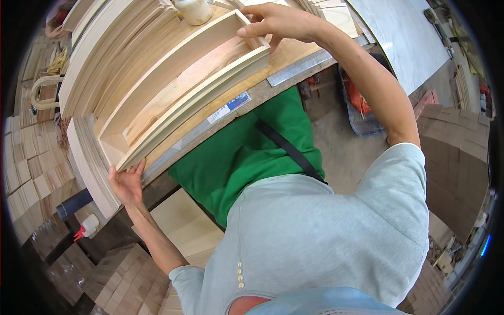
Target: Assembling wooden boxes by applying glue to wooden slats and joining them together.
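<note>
A long, narrow frame of pale wood (198, 103) lies slantwise on the workbench (296, 53), its four thin boards joined into a rectangle. My left hand (127, 184) grips its near left corner, the thumb and fingers on either side of the wood. At the far right end my right hand (275, 23) reaches over the short end board, with the thumb and fingers closed around it. Through the frame, the bare wooden bench top shows.
Long boards (113, 50) stand stacked behind the frame, and more boards (93, 163) lie at its left end. A whitish jar (194, 11) is at the back. Lower left is a bottle with a red nozzle (90, 224). A blue crate (367, 127) stands on the floor at right.
</note>
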Tool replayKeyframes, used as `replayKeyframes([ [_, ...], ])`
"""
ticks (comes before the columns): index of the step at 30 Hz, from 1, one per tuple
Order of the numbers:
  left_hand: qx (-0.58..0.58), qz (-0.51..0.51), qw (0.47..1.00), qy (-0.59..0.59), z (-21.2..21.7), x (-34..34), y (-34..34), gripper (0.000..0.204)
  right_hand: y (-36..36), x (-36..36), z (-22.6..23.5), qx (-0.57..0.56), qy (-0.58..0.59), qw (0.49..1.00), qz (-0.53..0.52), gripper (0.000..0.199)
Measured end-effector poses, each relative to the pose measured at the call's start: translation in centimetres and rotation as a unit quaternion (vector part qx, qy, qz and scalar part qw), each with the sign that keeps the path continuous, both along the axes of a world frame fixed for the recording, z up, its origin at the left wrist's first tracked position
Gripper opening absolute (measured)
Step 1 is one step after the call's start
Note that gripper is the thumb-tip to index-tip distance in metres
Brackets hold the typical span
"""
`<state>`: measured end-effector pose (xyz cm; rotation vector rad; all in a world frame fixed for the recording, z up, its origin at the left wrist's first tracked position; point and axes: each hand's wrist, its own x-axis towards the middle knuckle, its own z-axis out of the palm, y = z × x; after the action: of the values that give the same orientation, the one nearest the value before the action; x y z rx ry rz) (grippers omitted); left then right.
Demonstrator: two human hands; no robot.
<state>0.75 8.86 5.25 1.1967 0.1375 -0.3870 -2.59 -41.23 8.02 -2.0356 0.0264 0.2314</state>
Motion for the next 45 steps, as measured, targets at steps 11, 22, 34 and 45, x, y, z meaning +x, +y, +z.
replayKeyframes([
  [11,0.524,0.125,0.758,-0.368,5.2,-3.1,-9.8,0.036,1.6,-1.3,4.3,0.064,0.094,0.993,-0.029,0.076],
  [22,0.489,-0.018,0.623,-0.61,0.3,-5.2,-31.0,0.038,2.2,-0.6,-0.5,0.062,0.015,0.996,-0.056,0.065],
  [34,0.511,0.054,0.592,-0.622,0.0,-5.6,-31.8,0.036,2.9,-1.2,0.1,0.065,0.011,0.992,-0.104,0.061],
  [45,0.43,0.011,0.807,-0.405,0.7,-11.6,-18.9,0.038,-0.9,2.2,-0.3,-0.049,-0.14,0.988,-0.04,0.054],
])
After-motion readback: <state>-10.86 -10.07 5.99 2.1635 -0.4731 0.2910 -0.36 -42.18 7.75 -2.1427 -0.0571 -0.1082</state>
